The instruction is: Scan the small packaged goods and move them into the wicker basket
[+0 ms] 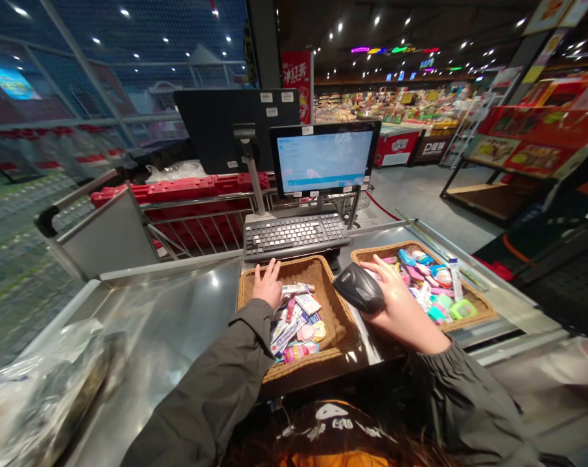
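Note:
My right hand (400, 305) is wrapped round a black handheld barcode scanner (358, 288), held between two wicker baskets. My left hand (268, 283) reaches into the left basket (342, 324), fingers bent down near the far rim, beside several small colourful packets (296, 324); whether it grips anything is hidden. The right basket (473, 308) also holds several small packets (432, 285). Both sleeves are dark olive.
A keyboard (294, 235) and a lit touchscreen (323, 159) stand behind the baskets on the steel checkout counter (177, 324). Clear plastic bags (41, 389) lie at the left front. Red shopping carts (187, 194) and a rail are behind; store shelves stand to the right.

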Available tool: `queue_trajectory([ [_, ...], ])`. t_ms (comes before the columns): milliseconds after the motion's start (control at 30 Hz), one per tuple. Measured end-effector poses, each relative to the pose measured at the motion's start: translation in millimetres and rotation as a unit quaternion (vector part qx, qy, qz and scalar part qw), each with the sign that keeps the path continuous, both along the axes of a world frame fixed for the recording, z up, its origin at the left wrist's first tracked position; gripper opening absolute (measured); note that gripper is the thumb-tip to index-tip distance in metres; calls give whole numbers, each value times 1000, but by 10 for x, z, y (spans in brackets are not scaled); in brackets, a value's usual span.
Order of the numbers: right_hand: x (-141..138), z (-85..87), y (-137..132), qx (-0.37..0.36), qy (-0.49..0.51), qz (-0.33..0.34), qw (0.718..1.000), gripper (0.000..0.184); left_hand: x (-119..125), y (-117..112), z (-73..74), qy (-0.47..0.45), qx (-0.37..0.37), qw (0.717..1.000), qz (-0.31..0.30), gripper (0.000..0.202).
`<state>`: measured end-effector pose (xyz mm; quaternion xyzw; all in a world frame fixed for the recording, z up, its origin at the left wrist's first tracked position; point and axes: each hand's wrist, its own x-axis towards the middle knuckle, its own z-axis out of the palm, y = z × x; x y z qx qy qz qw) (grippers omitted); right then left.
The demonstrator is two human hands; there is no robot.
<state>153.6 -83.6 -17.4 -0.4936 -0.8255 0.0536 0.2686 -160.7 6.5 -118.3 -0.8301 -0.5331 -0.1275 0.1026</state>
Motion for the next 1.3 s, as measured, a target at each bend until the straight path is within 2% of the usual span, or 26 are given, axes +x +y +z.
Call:
queue_trajectory([
  [133, 174, 9, -36, 21, 3, -21, 1000, 52, 34, 1, 67, 10, -5, 1000, -10, 9],
  [267, 416, 94, -131, 20, -5, -60, 998, 57, 216, -5, 277, -1, 27, 998, -57, 20],
  [433, 813, 163, -291, 49, -4, -127, 991, 55, 780, -30, 577, -28, 45, 989, -135, 27],
  [533, 1098, 158, -396, 60, 9, -185, 981, 58, 1256, -85, 654, -39, 31, 981, -187, 29],
  [633, 1357, 153, -492, 65, 38, -236, 969, 56, 1788, -148, 586, -54, 9, 969, -241, 33],
  [733, 1550, 156, -567, 70, 50, -269, 959, 55, 2335, -197, 412, -61, -13, 959, -277, 31],
  [833, 1692, 156, -620, 67, 50, -289, 954, 56, 2837, -203, 237, -53, -29, 957, -284, 26],
  [933, 1823, 143, -648, 63, 47, -299, 951, 59, 3235, -162, 137, -40, -47, 958, -281, 25],
  [1033, 1954, 113, -654, 60, 59, -306, 948, 61, 3503, -104, 109, -24, -73, 960, -269, 29],
  [1100, 2036, 86, -648, 56, 62, -306, 948, 59, 3609, -68, 106, -5, -91, 961, -261, 22],
  [1167, 2105, 59, -637, 54, 61, -306, 949, 58, 3663, -32, 104, 18, -106, 962, -250, 18],
  [1300, 2199, 37, -591, 53, 69, -304, 949, 59, 3680, 47, 90, 39, -110, 967, -226, 22],
])
